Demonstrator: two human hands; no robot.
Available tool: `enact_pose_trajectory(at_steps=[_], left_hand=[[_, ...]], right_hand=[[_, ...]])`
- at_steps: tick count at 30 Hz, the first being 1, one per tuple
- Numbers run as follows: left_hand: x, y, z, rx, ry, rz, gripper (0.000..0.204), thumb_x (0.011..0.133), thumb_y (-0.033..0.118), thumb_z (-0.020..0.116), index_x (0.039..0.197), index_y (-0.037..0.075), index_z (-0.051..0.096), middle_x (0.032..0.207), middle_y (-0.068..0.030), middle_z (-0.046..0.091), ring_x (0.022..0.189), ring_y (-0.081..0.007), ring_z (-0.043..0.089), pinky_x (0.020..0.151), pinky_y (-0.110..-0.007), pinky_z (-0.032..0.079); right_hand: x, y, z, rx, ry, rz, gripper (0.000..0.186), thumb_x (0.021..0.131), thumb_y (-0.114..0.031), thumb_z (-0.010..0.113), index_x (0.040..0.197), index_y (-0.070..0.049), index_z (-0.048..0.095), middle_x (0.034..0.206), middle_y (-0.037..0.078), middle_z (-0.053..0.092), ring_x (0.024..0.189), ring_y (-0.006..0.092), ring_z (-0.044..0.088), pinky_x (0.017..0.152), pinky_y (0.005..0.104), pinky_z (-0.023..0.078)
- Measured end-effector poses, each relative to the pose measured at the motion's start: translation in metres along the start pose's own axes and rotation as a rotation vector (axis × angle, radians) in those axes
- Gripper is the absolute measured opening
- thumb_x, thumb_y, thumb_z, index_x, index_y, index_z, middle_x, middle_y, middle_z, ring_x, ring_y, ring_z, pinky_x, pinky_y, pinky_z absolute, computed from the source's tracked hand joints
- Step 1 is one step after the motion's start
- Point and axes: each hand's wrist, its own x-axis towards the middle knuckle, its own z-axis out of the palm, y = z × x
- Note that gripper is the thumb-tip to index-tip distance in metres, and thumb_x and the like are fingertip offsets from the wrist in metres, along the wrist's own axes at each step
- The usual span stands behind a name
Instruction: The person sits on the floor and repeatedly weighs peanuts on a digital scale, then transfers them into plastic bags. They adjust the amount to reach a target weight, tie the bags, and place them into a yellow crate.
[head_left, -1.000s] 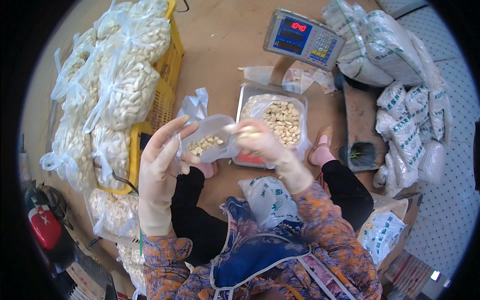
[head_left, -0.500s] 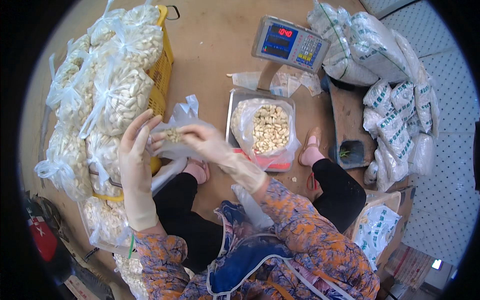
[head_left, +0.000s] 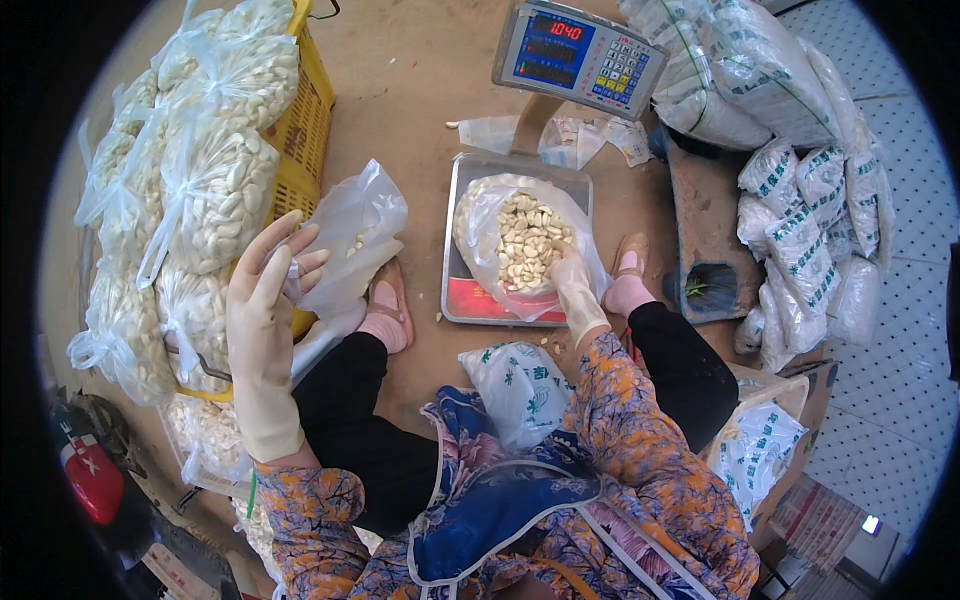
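My left hand [head_left: 275, 260], in a cream glove, pinches the translucent plastic bag [head_left: 360, 205] with a few pale cloves inside; some fingers are raised. An open bag [head_left: 480, 215] of peeled, garlic-like cloves [head_left: 525, 225] rests on the steel scale pan [head_left: 458, 260]. My right hand [head_left: 572, 275], also gloved, reaches into this bag at its right side, fingertips among the cloves and too hidden to read. The scale's display head [head_left: 580, 55] stands behind the pan with red digits lit. A printed white bag [head_left: 515, 385] lies at my lap.
Filled bags [head_left: 215, 200] pile over a yellow crate [head_left: 305, 130] at the left. White packages [head_left: 800, 240] and a dark worn tray [head_left: 690, 200] are at the right. A bin [head_left: 790, 390] with printed bags stands lower right; a red-and-black object [head_left: 90, 470] lies lower left.
My right hand has moved from the small bag at my left hand over and down into the bag on the scale. The small bag now hangs from my left hand, which has shifted left.
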Motion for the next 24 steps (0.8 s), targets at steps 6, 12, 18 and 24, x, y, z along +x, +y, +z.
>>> enact_pose_trajectory(at_steps=[6, 12, 18, 24], left_hand=[[0.003, 0.001, 0.007, 0.008, 0.003, -0.019, 0.041, 0.089, 0.021, 0.054, 0.124, 0.000, 0.049, 0.114, -0.0154, 0.057, 0.093, -0.0163, 0.059, 0.083, -0.028, 0.045], [0.005, -0.001, 0.002, 0.034, 0.002, -0.017, 0.041, 0.090, 0.022, 0.052, 0.126, 0.001, 0.048, 0.117, -0.0157, 0.056, 0.093, -0.0150, 0.058, 0.082, -0.025, 0.045], [0.005, 0.001, 0.005, 0.055, 0.009, -0.017, 0.041, 0.090, 0.022, 0.051, 0.125, 0.001, 0.049, 0.117, -0.0158, 0.056, 0.094, -0.0150, 0.058, 0.083, -0.026, 0.045], [0.004, 0.002, 0.004, 0.038, 0.003, -0.006, 0.043, 0.088, 0.022, 0.054, 0.124, -0.001, 0.049, 0.115, -0.0158, 0.057, 0.094, -0.0166, 0.058, 0.083, -0.027, 0.045]], right_hand=[[-0.008, -0.038, -0.003, -0.384, 0.028, -0.067, 0.045, 0.081, -0.014, 0.045, 0.126, -0.018, 0.048, 0.102, 0.024, 0.061, 0.097, 0.0368, 0.059, 0.084, 0.0449, 0.045], [0.002, -0.045, -0.016, -0.392, -0.087, -0.152, 0.039, 0.082, -0.012, 0.043, 0.120, -0.011, 0.052, 0.105, 0.024, 0.060, 0.100, 0.0382, 0.058, 0.087, 0.0434, 0.044], [0.015, -0.033, -0.018, -0.552, -0.008, -0.210, 0.029, 0.080, -0.014, 0.054, 0.108, -0.009, 0.058, 0.095, 0.023, 0.063, 0.091, 0.0373, 0.061, 0.078, 0.0418, 0.048], [0.038, -0.019, -0.019, -0.766, -0.083, -0.320, 0.023, 0.079, -0.014, 0.055, 0.098, -0.001, 0.060, 0.094, 0.021, 0.064, 0.091, 0.0365, 0.062, 0.078, 0.0417, 0.049]])
